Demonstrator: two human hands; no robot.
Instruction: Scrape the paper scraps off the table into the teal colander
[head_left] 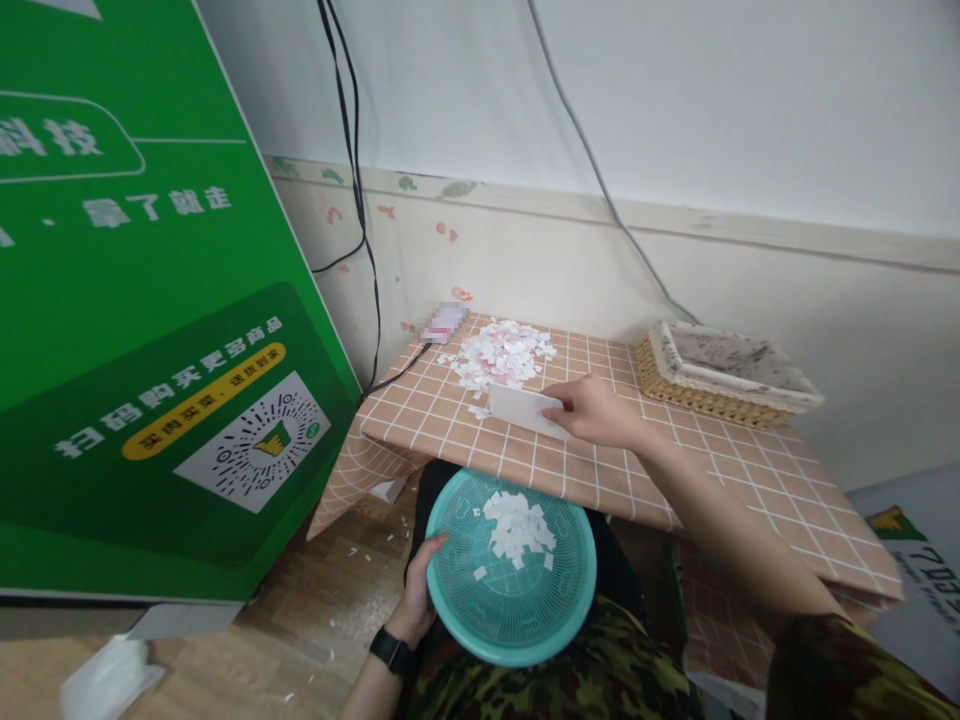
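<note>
My left hand (424, 575) grips the left rim of a teal plastic colander (511, 625), which is held at my lap below the table's front edge. A small heap of white paper scraps (517, 528) lies inside it. My right hand (596, 410) pinches a flat white card (525, 408) at its right end, standing on its long edge on the tabletop. Just beyond the card is a larger pile of white and pinkish paper scraps (504, 352), with a few loose bits around it.
A checked brown cloth covers the table (645, 465). A lined wicker basket (720, 400) stands at the back right. Black cables (360, 220) hang by a green panel (150, 300) at left. Scraps and a white plastic bag (109, 680) lie on the floor.
</note>
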